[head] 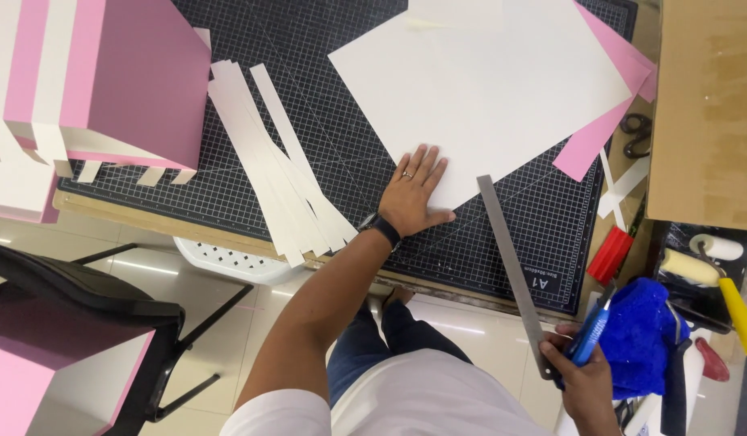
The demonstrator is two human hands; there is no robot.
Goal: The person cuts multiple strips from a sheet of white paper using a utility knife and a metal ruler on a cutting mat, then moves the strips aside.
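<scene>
Pressing flat on white sheet [478, 89] at frame centre, left hand [414, 198]; gripping steel ruler [511, 266] and blue knife [590, 333] lower right, right hand [587, 383]. Measuring stage, seemingly; calls for ruler laid across sheet.

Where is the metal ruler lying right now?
In the head view the metal ruler sits right of centre, slanting across the cutting mat's lower right edge beside the white sheet, its near end held in the right hand.

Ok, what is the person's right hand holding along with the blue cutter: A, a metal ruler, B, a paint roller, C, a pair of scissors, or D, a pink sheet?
A: the right hand grips the end of the long metal ruler together with the blue cutter, off the mat's edge.
</scene>
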